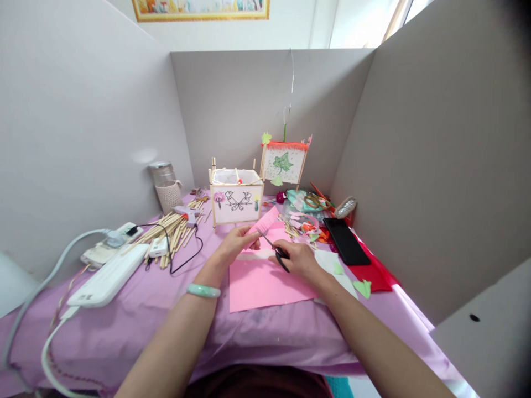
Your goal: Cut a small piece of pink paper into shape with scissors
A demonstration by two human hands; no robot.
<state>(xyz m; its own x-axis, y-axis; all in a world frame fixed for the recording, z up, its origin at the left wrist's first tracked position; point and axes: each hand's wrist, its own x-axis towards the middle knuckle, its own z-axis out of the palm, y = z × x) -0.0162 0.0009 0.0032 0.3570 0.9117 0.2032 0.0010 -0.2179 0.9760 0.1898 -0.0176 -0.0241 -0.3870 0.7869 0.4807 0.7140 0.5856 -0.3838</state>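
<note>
My left hand (236,243) pinches a folded pink paper strip (265,221) and holds it up over the table. My right hand (299,260) grips black-handled scissors (277,251), whose blades point up-left at the strip's lower edge. A larger pink paper sheet (261,284) lies flat under both hands on the purple tablecloth (136,326). A green bangle (203,291) circles my left wrist.
Two paper lanterns stand behind: one with a butterfly drawing (236,196), one with a green leaf (284,161). Wooden sticks (172,232), a glue gun (186,213), power strips (108,276) and a jar (166,185) sit left. Paper scraps (305,224), a black phone (346,240) and red paper (375,273) lie right. Grey partitions enclose the desk.
</note>
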